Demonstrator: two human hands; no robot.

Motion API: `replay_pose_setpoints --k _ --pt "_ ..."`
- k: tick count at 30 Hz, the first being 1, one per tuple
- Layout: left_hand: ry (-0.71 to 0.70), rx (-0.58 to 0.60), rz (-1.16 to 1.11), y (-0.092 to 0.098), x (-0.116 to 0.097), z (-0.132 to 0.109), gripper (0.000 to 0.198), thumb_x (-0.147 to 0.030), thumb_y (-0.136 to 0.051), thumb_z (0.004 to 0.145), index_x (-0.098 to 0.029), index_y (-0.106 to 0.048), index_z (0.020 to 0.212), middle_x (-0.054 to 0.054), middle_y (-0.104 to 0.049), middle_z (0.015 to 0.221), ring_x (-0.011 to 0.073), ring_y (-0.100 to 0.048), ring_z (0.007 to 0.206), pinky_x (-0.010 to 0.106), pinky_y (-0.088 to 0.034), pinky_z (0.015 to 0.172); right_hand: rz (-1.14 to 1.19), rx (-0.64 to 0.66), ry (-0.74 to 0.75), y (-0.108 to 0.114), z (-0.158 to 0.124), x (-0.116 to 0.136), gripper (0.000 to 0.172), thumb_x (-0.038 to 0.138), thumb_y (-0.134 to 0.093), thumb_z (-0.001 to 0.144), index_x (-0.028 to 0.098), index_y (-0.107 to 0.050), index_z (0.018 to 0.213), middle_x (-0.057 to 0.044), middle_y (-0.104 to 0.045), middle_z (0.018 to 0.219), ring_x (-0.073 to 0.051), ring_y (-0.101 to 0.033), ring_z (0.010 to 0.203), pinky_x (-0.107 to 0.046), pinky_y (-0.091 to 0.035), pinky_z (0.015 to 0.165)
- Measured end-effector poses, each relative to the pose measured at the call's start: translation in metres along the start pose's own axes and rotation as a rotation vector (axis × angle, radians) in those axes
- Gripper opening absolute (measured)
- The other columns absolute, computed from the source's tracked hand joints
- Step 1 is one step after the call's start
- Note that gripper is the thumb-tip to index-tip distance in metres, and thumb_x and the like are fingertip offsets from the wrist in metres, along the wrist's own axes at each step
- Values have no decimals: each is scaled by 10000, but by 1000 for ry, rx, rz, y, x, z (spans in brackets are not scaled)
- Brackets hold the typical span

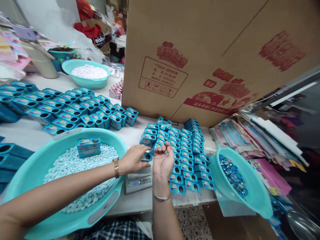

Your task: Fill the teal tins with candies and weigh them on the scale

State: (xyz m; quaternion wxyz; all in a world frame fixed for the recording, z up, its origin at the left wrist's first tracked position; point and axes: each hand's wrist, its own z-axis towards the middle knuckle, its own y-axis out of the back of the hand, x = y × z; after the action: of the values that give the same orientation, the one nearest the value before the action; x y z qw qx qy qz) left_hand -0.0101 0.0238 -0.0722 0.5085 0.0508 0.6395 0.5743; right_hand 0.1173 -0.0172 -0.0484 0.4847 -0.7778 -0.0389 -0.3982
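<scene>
My left hand [133, 160], with a brown watch at the wrist, has its fingers round a small blue tin [147, 156] above a white digital scale [138, 181]. Palm up, my right hand [163, 161] is beside that tin, its fingers curled over a few small pale candies [166, 153]. On my left, a large turquoise basin [120, 140] holds many pale blue candies [67, 166], with one blue tin [88, 147] standing on them. Rows of blue tins with round holes [187, 160] are just right of my right hand.
More blue tins [70, 108] stand at the left. A bowl of white candies [86, 81] is behind them. A large cardboard box [200, 60] rises at the back. At the right are a turquoise basin [260, 196] of shiny blue lids and stacked printed sheets [265, 136].
</scene>
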Motion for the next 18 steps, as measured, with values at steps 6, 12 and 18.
replay_pose_setpoints --k 6,12,18 --pt "14 -25 20 17 5 -14 601 -451 -683 713 -212 -481 1226 94 -582 1160 269 -534 1068 395 -420 899 -10 -8 -19 5 0 12 132 279 -555 781 217 -541 897 64 -465 688 -63 -464 588 -215 -425 573" --pt "15 -50 15 22 7 -20 591 -455 -674 725 -211 -481 1227 102 -581 1165 272 -534 1074 399 -418 907 -35 -1 -83 13 -1 14 180 299 -583 767 218 -531 919 65 -471 693 -47 -407 506 -197 -363 469" --pt "8 -33 32 20 3 -18 557 -403 -676 734 -206 -482 1217 93 -582 1144 264 -537 1060 387 -426 899 3 3 -108 16 -1 18 174 229 -606 735 208 -544 896 63 -489 693 -35 -389 487 -182 -333 445"
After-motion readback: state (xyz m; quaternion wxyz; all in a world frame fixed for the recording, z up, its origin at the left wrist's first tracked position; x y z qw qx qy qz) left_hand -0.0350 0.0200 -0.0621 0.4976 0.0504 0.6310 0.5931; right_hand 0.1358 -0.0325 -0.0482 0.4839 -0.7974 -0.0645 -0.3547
